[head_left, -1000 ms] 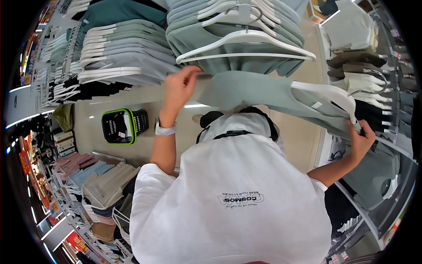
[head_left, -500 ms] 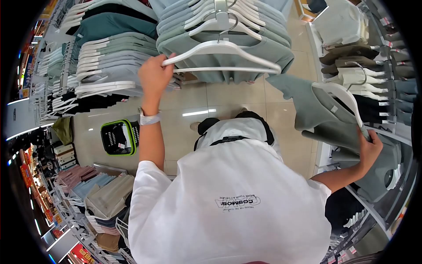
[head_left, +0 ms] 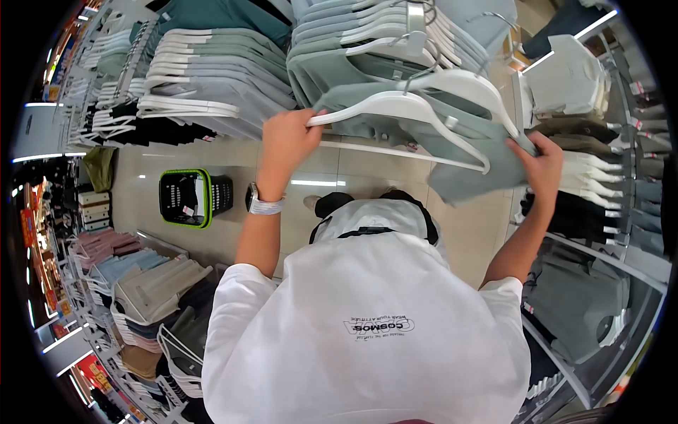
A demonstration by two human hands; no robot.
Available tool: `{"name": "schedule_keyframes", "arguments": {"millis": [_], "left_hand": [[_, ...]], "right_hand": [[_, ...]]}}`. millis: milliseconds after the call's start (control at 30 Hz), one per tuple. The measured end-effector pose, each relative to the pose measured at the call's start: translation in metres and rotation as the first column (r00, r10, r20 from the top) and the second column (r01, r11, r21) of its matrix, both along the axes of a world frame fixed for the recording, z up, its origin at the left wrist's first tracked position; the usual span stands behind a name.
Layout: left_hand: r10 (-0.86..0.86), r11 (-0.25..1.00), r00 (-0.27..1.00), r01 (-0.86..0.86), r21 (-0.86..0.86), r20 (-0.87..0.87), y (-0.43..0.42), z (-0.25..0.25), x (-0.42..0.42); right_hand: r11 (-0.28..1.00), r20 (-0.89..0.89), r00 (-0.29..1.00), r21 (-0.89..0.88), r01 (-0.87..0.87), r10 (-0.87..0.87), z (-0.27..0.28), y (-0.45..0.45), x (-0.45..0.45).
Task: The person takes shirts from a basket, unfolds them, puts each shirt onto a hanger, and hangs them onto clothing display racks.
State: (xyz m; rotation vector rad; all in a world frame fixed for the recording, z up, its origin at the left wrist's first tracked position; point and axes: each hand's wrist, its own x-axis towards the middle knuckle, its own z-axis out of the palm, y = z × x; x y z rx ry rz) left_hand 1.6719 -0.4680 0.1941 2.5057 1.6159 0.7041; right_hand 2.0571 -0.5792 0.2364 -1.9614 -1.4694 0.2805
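My left hand (head_left: pixel 288 147) is closed round the left end of a bare white hanger (head_left: pixel 385 103), which has a lower bar and hangs at the front of the rail. My right hand (head_left: pixel 542 166) grips the shoulder of a grey-green shirt (head_left: pixel 474 180) near the end of its own white hanger (head_left: pixel 462 81). That shirt is behind the bare hanger and partly covered by it. Just beyond, a row of similar green shirts (head_left: pixel 318 78) hangs on white hangers from the metal rail end (head_left: pixel 415 18).
More grey and green shirts (head_left: pixel 233 78) hang to the left. A black basket with a green rim (head_left: pixel 207 198) stands on the tiled floor (head_left: pixel 296 201). Clothes racks line the right, with a grey-green garment (head_left: pixel 575 304) low down. Folded clothes (head_left: pixel 152 286) lie at lower left.
My right hand has brought the shirt on its hanger from the far right in to the rail, beside the bare hanger. My left hand keeps its grip and appears further right.
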Motion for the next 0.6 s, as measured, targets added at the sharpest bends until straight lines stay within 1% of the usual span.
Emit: {"name": "schedule_keyframes", "arguments": {"millis": [67, 100, 167, 200, 267, 300, 367, 400, 467, 500, 533, 567, 600], "left_hand": [[0.012, 0.999, 0.995, -0.006, -0.053, 0.096, -0.005, 0.0, 0.003], [0.027, 0.998, 0.995, -0.022, -0.053, 0.101, -0.007, -0.001, 0.003], [-0.038, 0.994, 0.994, 0.048, -0.095, 0.099, -0.007, -0.002, 0.001], [-0.019, 0.995, 0.994, 0.03, -0.097, 0.104, -0.008, 0.0, 0.0], [-0.082, 0.971, 0.944, 0.149, -0.19, 0.319, -0.007, 0.004, -0.001], [-0.068, 0.973, 0.944, 0.135, -0.188, 0.324, -0.003, 0.002, -0.005], [-0.084, 0.952, 0.828, 0.23, -0.199, 0.555, 0.008, -0.007, -0.014], [-0.073, 0.954, 0.826, 0.222, -0.202, 0.559, 0.012, -0.005, -0.016], [-0.06, 0.984, 0.903, 0.126, -0.128, 0.426, 0.021, 0.001, -0.017], [-0.057, 0.984, 0.901, 0.124, -0.131, 0.43, 0.036, -0.011, -0.023], [-0.057, 0.998, 0.941, 0.066, -0.015, 0.334, 0.055, -0.03, -0.036], [-0.043, 0.994, 0.971, 0.019, 0.107, 0.235, 0.068, -0.04, -0.047], [0.013, 0.999, 0.971, 0.0, -0.051, 0.239, 0.071, -0.037, -0.054]], "right_hand": [[0.993, -0.101, 0.988, 0.006, -0.121, 0.121, -0.007, 0.024, -0.015], [0.991, -0.096, 0.986, 0.005, -0.136, 0.136, -0.011, 0.034, -0.021], [0.974, -0.214, 0.953, -0.027, -0.225, 0.214, -0.023, 0.052, -0.032], [0.967, -0.255, 0.939, -0.042, -0.251, 0.232, -0.03, 0.059, -0.034], [0.951, -0.269, 0.925, -0.075, -0.299, 0.27, -0.044, 0.07, -0.034], [0.938, -0.289, 0.913, -0.107, -0.33, 0.288, -0.049, 0.074, -0.032], [0.918, -0.308, 0.892, -0.114, -0.381, 0.332, -0.055, 0.078, -0.029], [0.911, -0.341, 0.877, -0.111, -0.396, 0.34, -0.06, 0.08, -0.027], [0.904, -0.372, 0.862, -0.116, -0.412, 0.344, -0.065, 0.084, -0.023], [0.885, -0.43, 0.823, -0.104, -0.454, 0.372, -0.066, 0.087, -0.022], [0.865, -0.485, 0.78, -0.088, -0.494, 0.396, -0.067, 0.088, -0.021], [0.865, -0.483, 0.781, -0.09, -0.494, 0.396, -0.068, 0.089, -0.019], [0.862, -0.511, 0.772, -0.112, -0.495, 0.378, -0.069, 0.09, -0.019]]}}
